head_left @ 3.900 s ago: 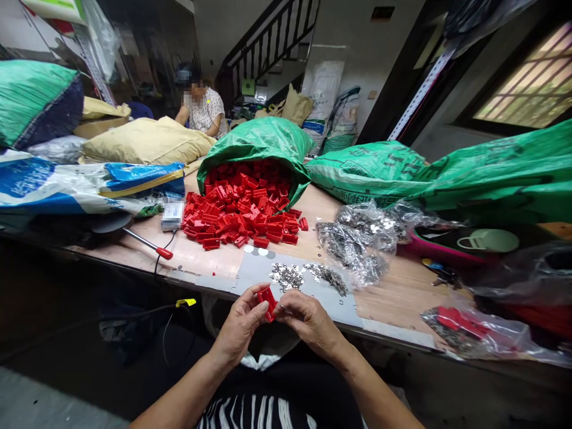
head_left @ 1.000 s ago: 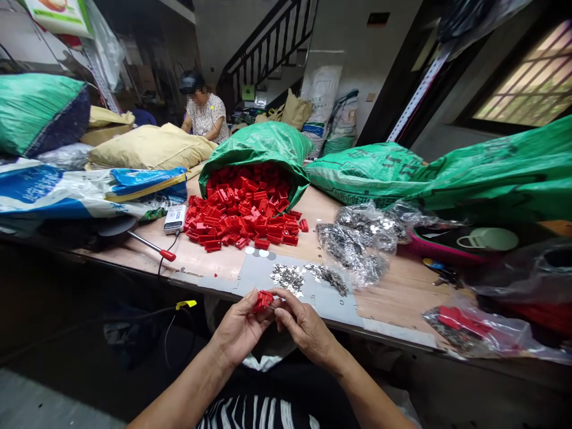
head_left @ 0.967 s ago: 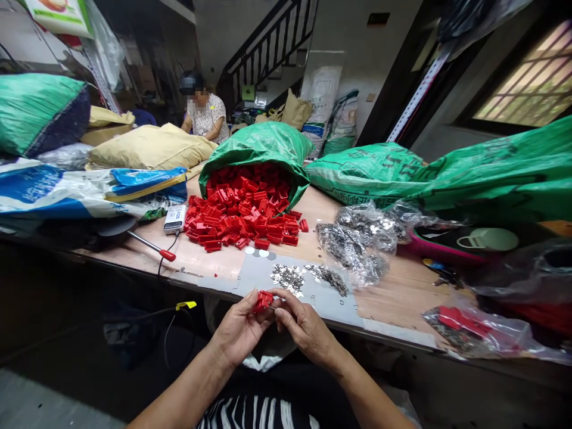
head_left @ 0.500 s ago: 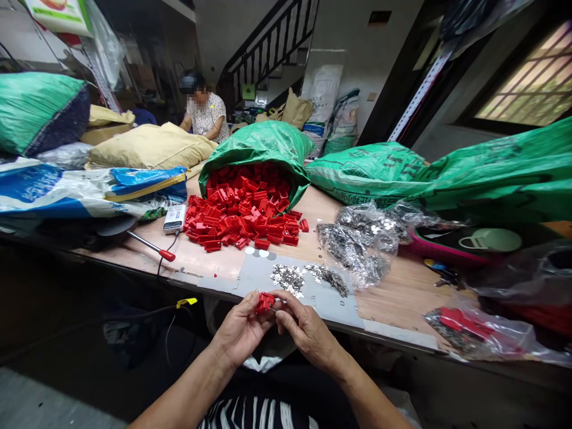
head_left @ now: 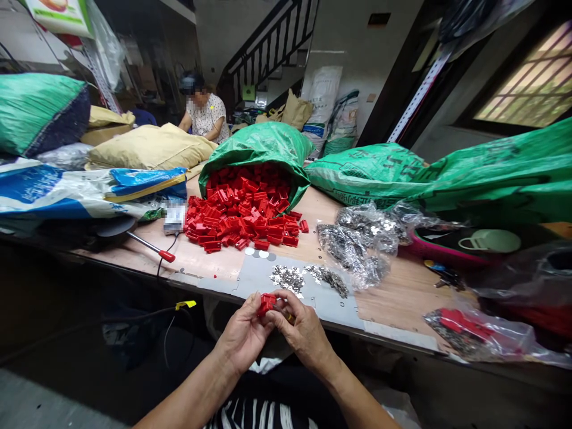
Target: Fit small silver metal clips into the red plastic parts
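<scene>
My left hand (head_left: 243, 333) pinches a small red plastic part (head_left: 267, 304) between thumb and fingers, just off the table's front edge. Close against it, my right hand (head_left: 301, 333) is closed on a slim tool (head_left: 288, 316) with a dark and yellow end; most of it is hidden by the fingers, so its kind is unclear. The tool's front end meets the red part's right side. Beyond my hands, small flat metal pieces (head_left: 288, 278) lie in loose piles on a grey mat (head_left: 254, 280). A heap of similar red plastic parts (head_left: 236, 220) spills from a green sack (head_left: 263, 140).
Clear bags of metal pieces (head_left: 353, 250) lie to the right, near a pink-rimmed container (head_left: 440, 250). A red-tipped lever (head_left: 166, 255) and a white cabled device (head_left: 174, 219) stand left. Green sacks (head_left: 366, 170) line the back. Another person (head_left: 208, 113) sits beyond the table.
My right hand has turned slightly and its grip has shifted, so the tool's yellow end now shows. The red part has tilted and moved slightly right in my left hand.
</scene>
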Motion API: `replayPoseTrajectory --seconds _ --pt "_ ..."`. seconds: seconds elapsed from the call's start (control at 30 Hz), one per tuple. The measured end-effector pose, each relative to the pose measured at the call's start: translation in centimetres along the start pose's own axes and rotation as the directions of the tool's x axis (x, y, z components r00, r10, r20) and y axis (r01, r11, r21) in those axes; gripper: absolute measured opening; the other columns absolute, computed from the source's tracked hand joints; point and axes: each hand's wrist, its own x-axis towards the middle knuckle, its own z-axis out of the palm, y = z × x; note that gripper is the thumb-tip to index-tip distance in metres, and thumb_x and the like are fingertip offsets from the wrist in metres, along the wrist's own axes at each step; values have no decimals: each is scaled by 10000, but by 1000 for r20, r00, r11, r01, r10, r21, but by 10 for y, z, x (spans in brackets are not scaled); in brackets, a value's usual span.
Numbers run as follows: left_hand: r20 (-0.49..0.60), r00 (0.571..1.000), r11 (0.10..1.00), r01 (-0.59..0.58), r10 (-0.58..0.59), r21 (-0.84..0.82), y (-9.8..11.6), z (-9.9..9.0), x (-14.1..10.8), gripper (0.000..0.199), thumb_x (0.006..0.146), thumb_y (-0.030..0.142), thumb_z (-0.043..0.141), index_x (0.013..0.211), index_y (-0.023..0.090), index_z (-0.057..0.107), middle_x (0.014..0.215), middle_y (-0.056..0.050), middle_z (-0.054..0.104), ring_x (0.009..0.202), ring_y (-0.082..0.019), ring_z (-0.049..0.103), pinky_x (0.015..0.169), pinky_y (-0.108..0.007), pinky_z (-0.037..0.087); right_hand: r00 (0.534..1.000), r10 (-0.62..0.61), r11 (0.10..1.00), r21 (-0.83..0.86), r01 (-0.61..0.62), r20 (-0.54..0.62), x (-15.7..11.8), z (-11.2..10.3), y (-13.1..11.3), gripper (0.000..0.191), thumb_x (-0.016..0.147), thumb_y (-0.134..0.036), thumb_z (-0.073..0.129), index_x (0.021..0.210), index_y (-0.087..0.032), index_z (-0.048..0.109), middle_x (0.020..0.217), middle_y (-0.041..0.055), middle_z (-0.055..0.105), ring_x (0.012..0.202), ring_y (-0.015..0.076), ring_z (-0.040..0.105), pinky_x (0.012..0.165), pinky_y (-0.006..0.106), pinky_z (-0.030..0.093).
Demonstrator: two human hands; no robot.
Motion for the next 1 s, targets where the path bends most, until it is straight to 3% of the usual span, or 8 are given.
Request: replayPoseTrajectory --seconds 0.17,0.33,0.57,0.77,1.0 --pt "-22 999 1000 29 -29 -11 1 2 -2 211 924 155 450 866 60 630 829 -139 707 797 -196 703 688 -269 569 994 -31 995 -87 40 104 -2 -10 -2 301 924 -326 446 1205 -240 511 759 -9 663 610 131 597 605 213 448" --pt "-15 1000 1000 25 -25 -4 1 5 -4 236 926 161 445 855 53 642 848 -141 708 807 -197 701 738 -273 566 992 -55 970 -231 80 111 -1 -17 -4 318 925 -343 443 1220 -255 519 804 13 686 677 169 625 629 239 458" --pt "-7 1000 1000 22 -22 -23 -1 5 -7 243 923 132 442 806 72 646 809 -114 707 743 -159 692 786 -290 566 989 -93 977 -183 113 115 1 -17 -3 255 932 -317 442 1156 -255 547 979 26 692 831 173 646 765 258 467" --pt "5 1000 1000 -12 12 -19 -4 2 -6 254 912 115 458 757 62 652 779 -114 703 695 -149 688 776 -289 571 988 -109 969 -210 131 110 0 -14 -1 223 944 -326 429 1114 -252 554 920 18 685 808 165 644 736 241 449" --pt "45 999 1000 21 -21 9 -8 0 -4 208 902 141 484 838 52 661 877 -152 708 877 -225 690 947 -408 497 995 -94 992 -77 96 19 5 -12 7 383 979 -388 312 760 -200 563 669 -11 559 614 119 535 619 214 412"
